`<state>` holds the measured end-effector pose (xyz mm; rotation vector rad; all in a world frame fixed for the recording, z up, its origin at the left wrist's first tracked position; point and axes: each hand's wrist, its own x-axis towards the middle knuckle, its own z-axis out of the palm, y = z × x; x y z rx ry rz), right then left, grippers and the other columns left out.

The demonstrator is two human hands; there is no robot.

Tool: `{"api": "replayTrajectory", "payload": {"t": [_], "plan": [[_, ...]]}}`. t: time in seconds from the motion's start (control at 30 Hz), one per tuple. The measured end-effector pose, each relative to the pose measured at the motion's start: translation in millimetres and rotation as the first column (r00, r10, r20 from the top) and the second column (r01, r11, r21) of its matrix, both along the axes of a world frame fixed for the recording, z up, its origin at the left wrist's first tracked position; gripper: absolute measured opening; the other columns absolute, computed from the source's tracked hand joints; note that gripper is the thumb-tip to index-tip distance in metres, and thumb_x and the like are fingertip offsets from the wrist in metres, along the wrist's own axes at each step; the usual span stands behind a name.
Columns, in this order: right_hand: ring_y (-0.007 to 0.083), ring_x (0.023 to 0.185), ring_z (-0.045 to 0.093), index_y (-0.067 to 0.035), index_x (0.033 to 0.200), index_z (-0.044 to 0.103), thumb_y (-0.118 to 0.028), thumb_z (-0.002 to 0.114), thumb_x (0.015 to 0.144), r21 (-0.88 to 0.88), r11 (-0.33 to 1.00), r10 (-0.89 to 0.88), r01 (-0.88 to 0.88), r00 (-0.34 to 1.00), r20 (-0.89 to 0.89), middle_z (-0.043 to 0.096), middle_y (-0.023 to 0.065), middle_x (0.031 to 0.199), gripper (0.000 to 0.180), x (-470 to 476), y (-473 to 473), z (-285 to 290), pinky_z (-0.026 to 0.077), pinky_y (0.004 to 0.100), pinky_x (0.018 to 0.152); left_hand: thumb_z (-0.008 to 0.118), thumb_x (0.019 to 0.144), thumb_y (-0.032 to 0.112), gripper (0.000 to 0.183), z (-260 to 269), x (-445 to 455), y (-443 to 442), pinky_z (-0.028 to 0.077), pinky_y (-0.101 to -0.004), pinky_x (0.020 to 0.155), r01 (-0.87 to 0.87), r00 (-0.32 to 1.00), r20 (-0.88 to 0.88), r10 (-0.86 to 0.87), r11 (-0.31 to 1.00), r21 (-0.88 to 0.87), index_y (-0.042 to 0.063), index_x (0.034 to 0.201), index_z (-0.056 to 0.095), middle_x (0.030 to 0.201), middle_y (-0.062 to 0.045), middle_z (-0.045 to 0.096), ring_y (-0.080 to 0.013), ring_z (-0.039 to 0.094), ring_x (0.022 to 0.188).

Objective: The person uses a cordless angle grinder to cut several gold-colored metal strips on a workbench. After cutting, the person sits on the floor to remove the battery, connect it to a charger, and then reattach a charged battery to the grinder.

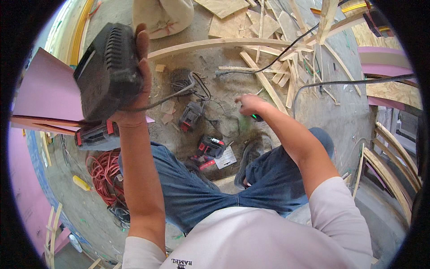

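My left hand (142, 74) is raised at the upper left, gripping a black ribbed battery charger (105, 70) with a cord trailing from it. Just below the charger shows a grey and red tool battery (97, 134). Out over the floor reaches my right hand (250, 104), its fingers bent and nothing plainly in them; a small dark device with a green light (257, 117) lies by its wrist. Between my legs, a black and red battery (212, 147) rests beside a white paper tag (226, 158). Another black and red battery or charger (191, 116) sits farther forward, near a coiled cord (183, 84).
Wood strips (265, 80) and plywood offcuts (231, 25) litter the floor ahead. A pale sack (163, 16) stands at the top. A red coiled hose (104, 175) and a yellow-handled item (81, 183) lie left. Pink foam boards (50, 89) edge the left side; a black cable (352, 82) crosses the right.
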<state>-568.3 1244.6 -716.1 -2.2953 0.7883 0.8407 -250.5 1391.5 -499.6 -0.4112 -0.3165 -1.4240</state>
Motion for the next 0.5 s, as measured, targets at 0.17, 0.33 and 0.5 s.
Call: {"api": "replayTrajectory", "payload": {"t": [0.17,0.33,0.5], "plan": [[0.0345,0.105,0.063,-0.005,0.124,0.058,-0.033,0.072,0.075,0.293,0.956,-0.055,0.018,0.991,0.118,0.066,0.0205,0.113,0.058,34.8,46.3,-0.2,0.050,0.0392,0.092,0.061,0.086,0.049,0.082,-1.7,-13.4,-5.0,0.024,-0.0563,0.115,-0.081,0.990,-0.092,0.103,0.974,0.211,0.001,0.145,0.032,0.153,-0.028,0.019,-0.0417,0.014,0.145],[0.0385,0.115,0.056,-0.010,0.140,0.041,-0.024,0.068,0.076,0.067,0.997,-0.048,0.048,0.999,-0.001,0.051,0.0241,0.129,0.071,37.5,107.5,-10.0,0.049,0.0458,0.094,0.059,0.085,0.055,0.084,-18.2,-10.0,-8.6,0.025,-0.0573,0.114,-0.113,0.991,-0.043,0.126,0.966,0.231,0.000,0.144,0.033,0.150,-0.032,0.023,-0.0461,0.019,0.142],[0.0348,0.109,0.055,-0.005,0.122,0.050,-0.021,0.068,0.078,-0.392,0.873,-0.203,0.291,0.946,0.251,0.053,0.0207,0.119,0.050,15.0,53.7,-7.4,0.048,0.0433,0.092,0.055,0.086,0.057,0.083,-26.5,-7.5,-10.2,0.026,-0.0597,0.112,-0.298,0.925,0.359,0.122,0.820,0.489,0.001,0.143,0.034,0.145,-0.035,0.029,-0.0503,0.026,0.137]]}}
